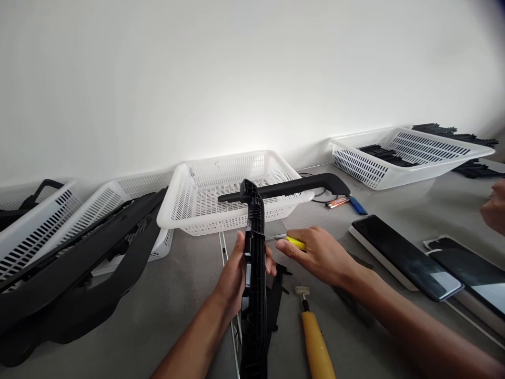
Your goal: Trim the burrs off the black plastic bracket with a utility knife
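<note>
My left hand (233, 279) is wrapped round a long black ribbed plastic part (254, 273), held upright in front of me. In my right hand (317, 251) is a yellow utility knife (295, 242), its blade pointing left at the part's right edge. Whether the blade touches the plastic I cannot tell. Behind the part's top, another black plastic piece (303, 184) with a curved end lies across a white basket (189, 223). Below my right hand, a yellow-handled tool (315, 342) with a pale tip rests on the table, near a black caliper-like tool (276, 302).
Large black trim pieces (90, 252) lie over white baskets (37, 231) at left. At right stand a white basket (379, 179) with black parts, a phone (406, 252) on a white block, and a blue-handled tool (357, 205). Another person's hand (495, 208) shows at the right edge.
</note>
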`<state>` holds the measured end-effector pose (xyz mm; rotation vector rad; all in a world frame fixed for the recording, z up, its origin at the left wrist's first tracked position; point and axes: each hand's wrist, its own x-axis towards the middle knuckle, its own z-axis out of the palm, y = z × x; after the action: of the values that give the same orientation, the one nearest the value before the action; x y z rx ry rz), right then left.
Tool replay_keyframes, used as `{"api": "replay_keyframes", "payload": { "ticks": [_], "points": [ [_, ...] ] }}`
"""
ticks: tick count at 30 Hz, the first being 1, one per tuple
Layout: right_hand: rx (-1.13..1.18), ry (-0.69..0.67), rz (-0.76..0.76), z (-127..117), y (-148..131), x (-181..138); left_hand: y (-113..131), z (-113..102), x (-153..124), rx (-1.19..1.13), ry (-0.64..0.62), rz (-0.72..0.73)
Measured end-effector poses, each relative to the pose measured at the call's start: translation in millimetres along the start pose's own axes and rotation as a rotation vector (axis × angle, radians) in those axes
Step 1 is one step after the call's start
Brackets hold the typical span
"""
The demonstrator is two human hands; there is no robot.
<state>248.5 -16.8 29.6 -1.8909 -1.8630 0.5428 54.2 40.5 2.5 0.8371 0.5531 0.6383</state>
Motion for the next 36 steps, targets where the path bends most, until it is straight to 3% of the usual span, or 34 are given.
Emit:
{"api": "replay_keyframes", "payload": {
  "ticks": [6,17,23,29,36],
  "points": [
    [0.01,-0.097,-0.058,1.4,-3.4,-0.4,0.5,-8.8,7.5,-0.179,-0.085,0.034],
    [-0.023,-0.008,0.028,3.6,2.5,2.1,-0.9,-8.6,4.5,-0.145,-0.23,0.016],
    [-0.015,0.037,0.078,3.1,7.3,4.1,-1.3,-2.8,0.7,-0.119,-0.193,-0.072],
    [0.011,-0.033,-0.031,4.7,3.3,2.3,-3.5,-5.1,2.9,-0.142,-0.239,-0.015],
    [0.021,-0.041,-0.033,6.9,2.8,1.0,-1.6,-9.6,4.3,-0.19,-0.288,-0.003]
  ]
}}
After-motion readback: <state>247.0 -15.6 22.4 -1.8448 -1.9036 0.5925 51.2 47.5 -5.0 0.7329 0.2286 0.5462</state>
